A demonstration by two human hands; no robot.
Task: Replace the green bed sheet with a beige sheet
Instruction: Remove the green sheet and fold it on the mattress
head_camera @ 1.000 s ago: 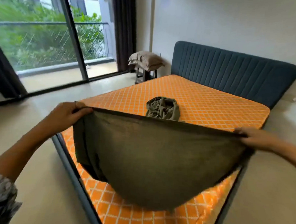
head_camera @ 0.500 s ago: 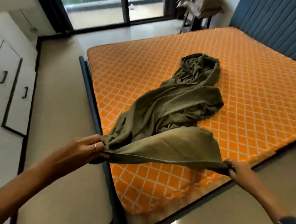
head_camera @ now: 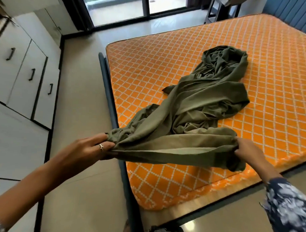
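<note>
The green bed sheet lies crumpled in a long heap across the bare orange mattress. Its near edge is stretched taut between my two hands above the mattress's near corner. My left hand, wearing a ring, grips one end of that edge out past the bed's left side. My right hand grips the other end, where the cloth bunches and hangs down a little. No beige sheet lying flat is in view.
A dark bed frame rail runs along the mattress's left side. White wardrobe doors with black handles stand at the left. A glass sliding door is at the back, a dark stool holding folded cloth beside the blue headboard.
One second ago I held the sheet up, spread wide in front of me. It has since dropped onto the mattress, and my hands have come lower and closer together, still gripping its edge.
</note>
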